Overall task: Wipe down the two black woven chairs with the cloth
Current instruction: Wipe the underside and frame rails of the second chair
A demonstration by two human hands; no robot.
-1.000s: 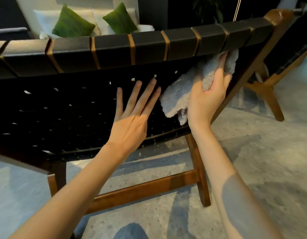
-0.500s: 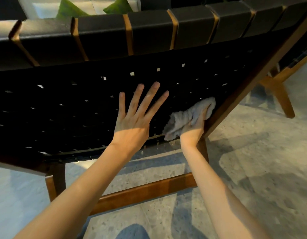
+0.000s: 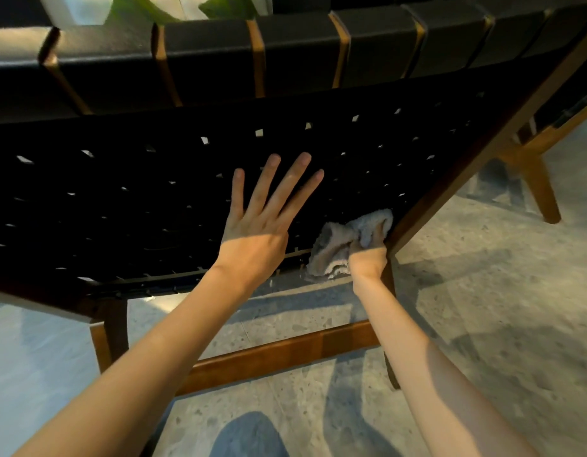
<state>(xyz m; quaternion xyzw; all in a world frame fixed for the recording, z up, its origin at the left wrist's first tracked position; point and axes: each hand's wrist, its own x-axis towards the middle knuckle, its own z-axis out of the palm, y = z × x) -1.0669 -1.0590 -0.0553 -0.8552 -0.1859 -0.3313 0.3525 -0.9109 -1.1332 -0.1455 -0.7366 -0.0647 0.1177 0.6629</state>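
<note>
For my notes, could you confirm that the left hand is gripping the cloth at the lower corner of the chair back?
Not quite: in the head view the right hand grips the cloth at the lower corner of the chair back; the left hand rests flat on the weave.

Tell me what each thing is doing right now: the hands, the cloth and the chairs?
near chair: standing on its legs, being wiped
second chair: at the right, untouched, mostly out of view
cloth: scrunched, pressed on the near chair's lower right corner
left hand: open, fingers spread flat on the woven back
right hand: grips the cloth
</note>
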